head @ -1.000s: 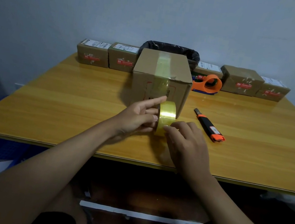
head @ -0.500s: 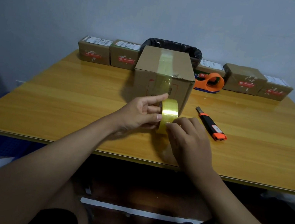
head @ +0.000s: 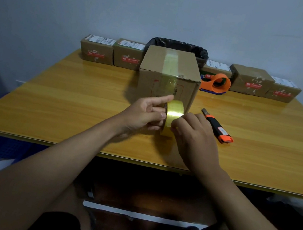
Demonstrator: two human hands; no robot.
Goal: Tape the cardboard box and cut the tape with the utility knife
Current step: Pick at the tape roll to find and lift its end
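Observation:
A brown cardboard box (head: 155, 63) stands mid-table with a clear tape strip along its top and down its front. Just in front of it my left hand (head: 143, 113) holds a yellowish tape roll (head: 174, 112) upright, fingers in its core. My right hand (head: 194, 140) rests against the roll's near right side, fingertips pinching at the tape's surface. An orange and black utility knife (head: 217, 129) lies on the table to the right of my right hand, untouched.
An orange tape dispenser (head: 217, 82) sits behind the box at the right. Several small labelled parcels (head: 97, 51) line the back edge of the wooden table (head: 58, 103), and a black-lined bin (head: 178, 45) stands behind the box.
The roll has been lifted slightly and held closer to the box front. My right fingers have shifted up along the roll's surface. The knife has not moved.

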